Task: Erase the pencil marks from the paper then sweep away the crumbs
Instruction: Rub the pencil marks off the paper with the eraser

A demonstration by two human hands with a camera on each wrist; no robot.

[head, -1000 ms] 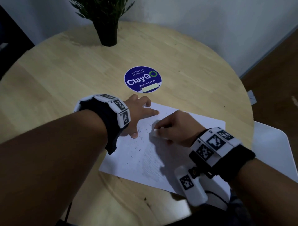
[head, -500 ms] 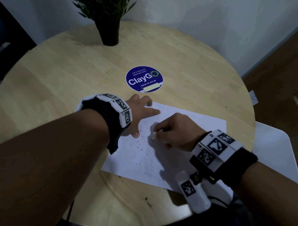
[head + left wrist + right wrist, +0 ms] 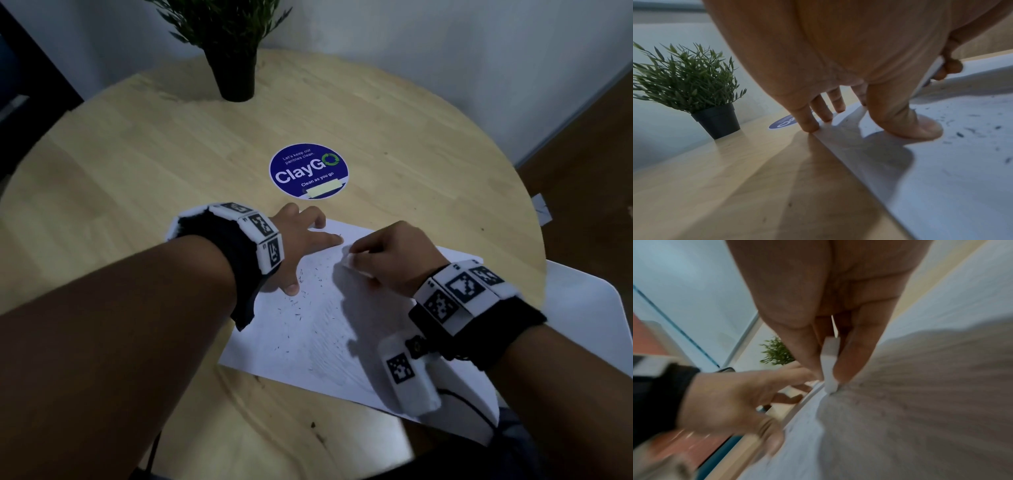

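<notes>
One paper lies under a spread left hand; right hand pinches one eraser.

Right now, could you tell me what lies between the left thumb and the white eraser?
In the head view, only white paper strewn with dark eraser crumbs separates the left thumb from the white eraser.
</notes>
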